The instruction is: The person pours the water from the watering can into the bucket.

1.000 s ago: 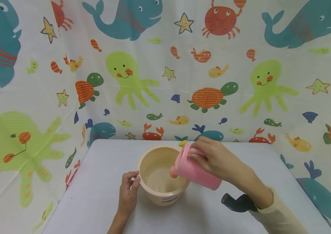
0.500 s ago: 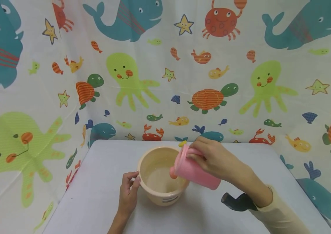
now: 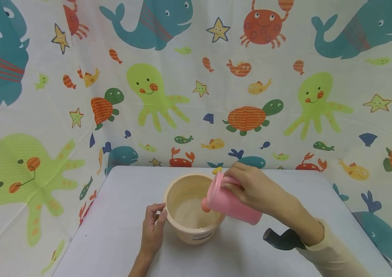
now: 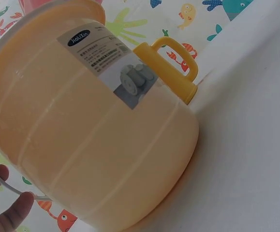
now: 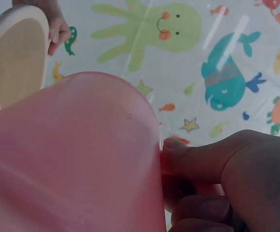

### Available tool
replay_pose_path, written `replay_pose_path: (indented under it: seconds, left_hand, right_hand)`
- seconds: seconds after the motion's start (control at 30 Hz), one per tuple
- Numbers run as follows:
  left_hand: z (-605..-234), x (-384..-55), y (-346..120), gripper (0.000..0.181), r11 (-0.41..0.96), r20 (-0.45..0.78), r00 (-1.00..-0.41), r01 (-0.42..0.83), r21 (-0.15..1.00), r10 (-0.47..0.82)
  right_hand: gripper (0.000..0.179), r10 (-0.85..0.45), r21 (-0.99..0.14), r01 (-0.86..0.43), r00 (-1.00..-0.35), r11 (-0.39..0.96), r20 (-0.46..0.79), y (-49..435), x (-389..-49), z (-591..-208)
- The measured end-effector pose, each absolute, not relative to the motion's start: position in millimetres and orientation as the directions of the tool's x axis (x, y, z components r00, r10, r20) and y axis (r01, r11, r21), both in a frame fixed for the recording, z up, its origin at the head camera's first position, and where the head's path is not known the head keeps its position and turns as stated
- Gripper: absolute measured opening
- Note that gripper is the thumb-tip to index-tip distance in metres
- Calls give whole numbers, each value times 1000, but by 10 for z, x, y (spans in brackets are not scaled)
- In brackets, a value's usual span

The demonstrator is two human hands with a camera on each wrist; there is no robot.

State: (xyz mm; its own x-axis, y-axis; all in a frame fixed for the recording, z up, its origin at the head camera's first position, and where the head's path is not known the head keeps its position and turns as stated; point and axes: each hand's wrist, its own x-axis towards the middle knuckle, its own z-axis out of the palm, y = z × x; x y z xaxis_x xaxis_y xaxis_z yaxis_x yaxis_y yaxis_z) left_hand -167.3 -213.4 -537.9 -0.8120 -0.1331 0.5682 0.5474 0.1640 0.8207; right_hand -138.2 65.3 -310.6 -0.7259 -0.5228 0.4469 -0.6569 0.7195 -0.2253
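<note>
A cream bucket with a printed label stands upright on the white table. My left hand is at its left side near the rim; in the left wrist view its fingers hold a thin pale curved strip, apparently the bucket's handle. A pink jug is tilted towards the bucket, gripped by its handle in my right hand. The jug's round orange end hangs over the bucket's opening. In the right wrist view the pink jug hides most of the bucket.
A yellow piece shows behind the jug. The left wrist view has a yellow loop beside the bucket; what it belongs to is unclear. The white table borders a printed sea-animal curtain. A dark strap circles my right wrist.
Both hands, the bucket and the tilted jug keep nearly the same places. Only a slight shift of the whole head view shows.
</note>
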Motion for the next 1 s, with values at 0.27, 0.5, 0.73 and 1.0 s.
replay_pose_path:
  seconds: [0.27,0.5,0.73,1.0]
  left_hand:
    - [-5365,-1671,-2137,17,151,578,-805,560,815,-132]
    - [-5378,-1684,-2136,19,164,573,-807,552,818,-144]
    - [-5396,-1700,-2133,19,181,586,-797,561,808,-148]
    - [-5391,-1687,-2127,18,169,594,-791,571,803,-149]
  right_hand:
    - [13,-500,-214,-630,-744,746,443,731,-1347,-3115]
    - [13,-467,-243,-595,-775,766,427,845,-1341,-3149]
    - [13,-433,-259,-555,-806,791,403,961,-1301,-3161]
    - [16,-400,-282,-520,-830,806,387,1073,-1227,-3203]
